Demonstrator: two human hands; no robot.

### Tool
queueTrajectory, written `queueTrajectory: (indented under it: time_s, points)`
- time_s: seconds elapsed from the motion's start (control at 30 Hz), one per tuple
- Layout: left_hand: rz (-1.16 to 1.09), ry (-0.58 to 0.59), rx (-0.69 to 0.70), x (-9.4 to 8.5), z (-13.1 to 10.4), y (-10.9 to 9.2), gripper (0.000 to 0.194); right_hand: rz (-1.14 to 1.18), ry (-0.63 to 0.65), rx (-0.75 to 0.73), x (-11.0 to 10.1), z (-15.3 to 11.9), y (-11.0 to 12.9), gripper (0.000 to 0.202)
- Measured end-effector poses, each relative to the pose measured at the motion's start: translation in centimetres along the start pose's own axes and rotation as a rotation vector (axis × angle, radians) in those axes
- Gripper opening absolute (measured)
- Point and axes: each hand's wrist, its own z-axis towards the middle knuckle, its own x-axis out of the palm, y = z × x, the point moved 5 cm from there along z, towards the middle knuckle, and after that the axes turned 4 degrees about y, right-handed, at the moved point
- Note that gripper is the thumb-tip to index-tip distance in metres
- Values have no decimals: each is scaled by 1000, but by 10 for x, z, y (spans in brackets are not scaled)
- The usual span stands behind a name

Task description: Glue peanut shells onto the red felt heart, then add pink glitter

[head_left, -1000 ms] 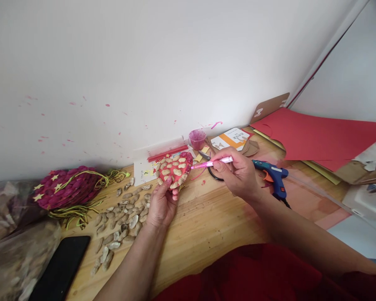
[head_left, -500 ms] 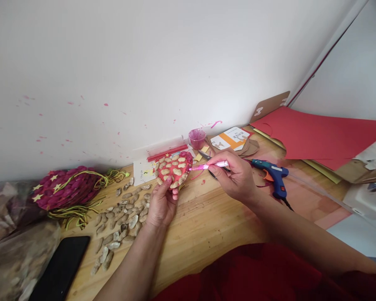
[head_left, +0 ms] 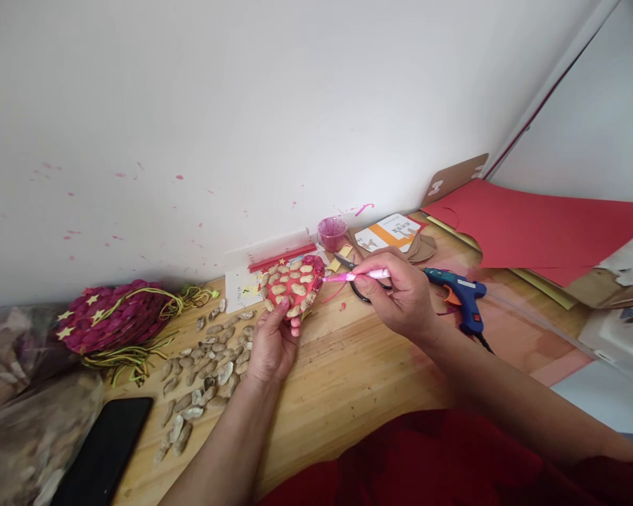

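My left hand [head_left: 273,343] grips the lower edge of a red piece covered with peanut shells [head_left: 291,287], thumb on its front. Shells along its right edge are coloured dark pink; the others are pale tan. Between the thumb and fingers of my right hand [head_left: 401,292] is a white brush [head_left: 366,274] with a pink tip, close to the piece's right edge. Whether the tip touches it is too small to tell. Behind the piece stands a clear cup stained pink [head_left: 332,233]. Scissors [head_left: 344,261] lie partly hidden behind my right hand.
Loose peanut shells [head_left: 205,369] lie left of my left hand, near a black phone [head_left: 105,450] and a plastic bag [head_left: 36,436]. A pink bundle with stars [head_left: 116,316] lies behind them. At right are a blue glue gun [head_left: 467,302] and red paper [head_left: 543,221].
My right hand and the brush have shifted slightly right, and the tip has moved up a little along the piece's edge. My left hand has hardly moved.
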Motion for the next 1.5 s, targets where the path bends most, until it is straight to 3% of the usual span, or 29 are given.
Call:
queueTrajectory:
  time_s: [0.2,0.37,0.9,1.03,1.17,1.37,1.5]
  points:
    - [-12,-18,-51,1,-2,0,28,130,49,149,5,0,-14,6]
    - [-30,-28,-56,2,-4,-1,28,187,-11,167,2,-1,-20,7]
    - [-60,-65,-83,2,-5,-1,21,161,21,125,3,0,-15,4]
    - [-58,-50,-81,2,-4,-1,26,193,-33,160,0,0,-20,6]
    - [-43,-42,-81,1,-5,0,27,244,28,195,4,-1,-22,9]
    - [-31,-33,-65,0,-3,1,28,310,-24,261,3,-2,-30,16]
    - [-30,-39,-61,0,-2,0,28,336,20,279,5,-2,-31,19]
